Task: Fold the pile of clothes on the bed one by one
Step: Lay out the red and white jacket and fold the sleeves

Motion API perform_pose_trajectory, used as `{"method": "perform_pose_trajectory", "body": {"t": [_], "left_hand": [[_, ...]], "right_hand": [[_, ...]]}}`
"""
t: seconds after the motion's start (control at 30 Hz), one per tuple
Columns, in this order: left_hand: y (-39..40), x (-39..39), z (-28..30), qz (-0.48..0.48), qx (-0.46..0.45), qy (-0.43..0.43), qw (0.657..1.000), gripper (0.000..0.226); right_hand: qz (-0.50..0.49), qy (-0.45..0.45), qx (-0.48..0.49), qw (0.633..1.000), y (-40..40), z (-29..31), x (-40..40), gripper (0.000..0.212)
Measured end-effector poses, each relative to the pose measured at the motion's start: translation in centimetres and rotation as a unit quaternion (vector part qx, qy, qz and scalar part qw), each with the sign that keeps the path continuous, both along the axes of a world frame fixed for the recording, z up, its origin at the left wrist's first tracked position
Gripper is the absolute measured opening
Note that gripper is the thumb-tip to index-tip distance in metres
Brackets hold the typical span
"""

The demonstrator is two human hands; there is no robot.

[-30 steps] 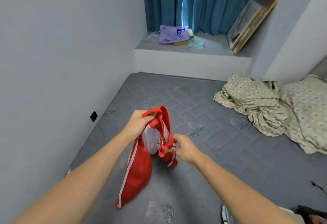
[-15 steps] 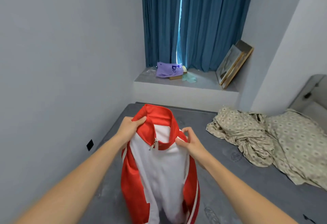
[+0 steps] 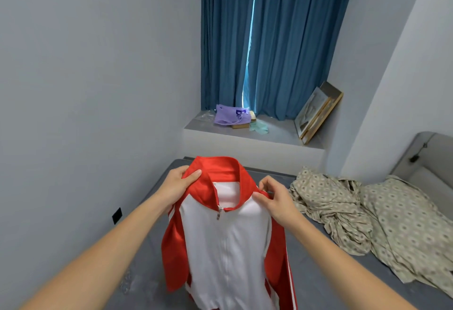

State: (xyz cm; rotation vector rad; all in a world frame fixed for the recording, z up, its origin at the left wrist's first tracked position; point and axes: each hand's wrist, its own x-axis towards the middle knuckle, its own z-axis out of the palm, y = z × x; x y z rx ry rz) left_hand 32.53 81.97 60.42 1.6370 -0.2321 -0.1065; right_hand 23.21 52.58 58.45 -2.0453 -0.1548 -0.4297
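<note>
The smooth red-and-white zip-up jacket (image 3: 228, 243) is hanging above the grey quilted bed (image 3: 326, 275), its hem running off frame. The left hand (image 3: 177, 184) and right hand (image 3: 275, 199) are pinching its collar.

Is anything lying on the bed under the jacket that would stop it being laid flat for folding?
Nothing visible does. Both hands, left and right, grip the jacket at the collar above bare mattress. The crumpled sheet lies off to the right, apart from it.

One head-worn view looks forward and slightly down across the bed (image 3: 318, 273) toward the curtain (image 3: 269, 40), apparently close above it.
</note>
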Motion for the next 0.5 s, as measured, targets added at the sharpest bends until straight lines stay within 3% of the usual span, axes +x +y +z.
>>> {"method": "perform_pose_trajectory", "body": {"t": [0.2,0.4,0.5], "left_hand": [[0.7,-0.4,-0.4,-0.001,-0.012,-0.02,1.0,0.035],[1.8,0.4,-1.0,-0.052,0.052,-0.09,0.993,0.024],[2.5,0.5,-1.5,-0.082,0.098,-0.061,0.99,0.048]], "right_hand": [[0.004,0.028,-0.056,0.998,-0.3,-0.2,0.8,0.023],[0.002,0.045,-0.028,0.999,0.1,-0.4,1.3,0.018],[0.018,0.053,-0.021,0.998,0.2,-0.2,1.4,0.019]]}}
